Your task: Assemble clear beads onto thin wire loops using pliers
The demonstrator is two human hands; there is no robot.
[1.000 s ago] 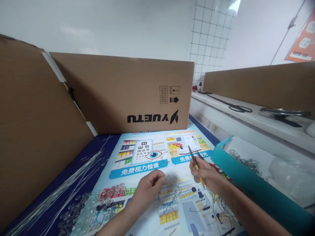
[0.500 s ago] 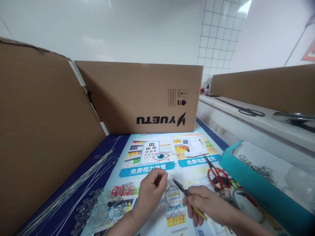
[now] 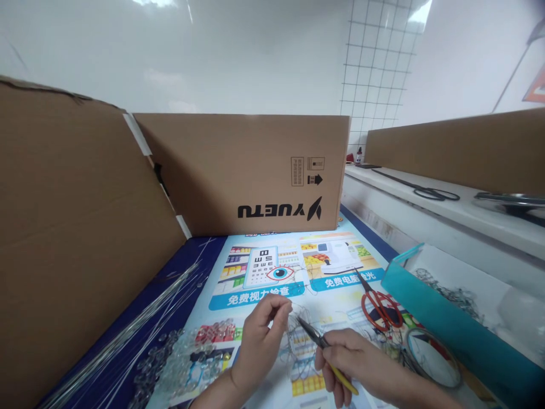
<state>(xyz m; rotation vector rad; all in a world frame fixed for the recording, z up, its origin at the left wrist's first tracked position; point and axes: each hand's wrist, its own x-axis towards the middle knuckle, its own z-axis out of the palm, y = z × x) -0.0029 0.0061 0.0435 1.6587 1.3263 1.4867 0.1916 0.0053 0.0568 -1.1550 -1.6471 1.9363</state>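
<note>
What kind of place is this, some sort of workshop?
Probably a small handcraft bench for bead-and-wire work. A pile of clear beads and long thin wires lie on the table, red scissors are nearby, and the right hand holds pliers, all walled in by cardboard.

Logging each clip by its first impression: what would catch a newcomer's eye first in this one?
Tall cardboard walls marked YUETU fence the back and left of the desk. In front, on a bright eye-test poster, the left hand pinches fine wire while the right hand points yellow-handled pliers at it. Red scissors lie to the right beside a teal tray; clear beads and thin rods lie to the left.
</note>
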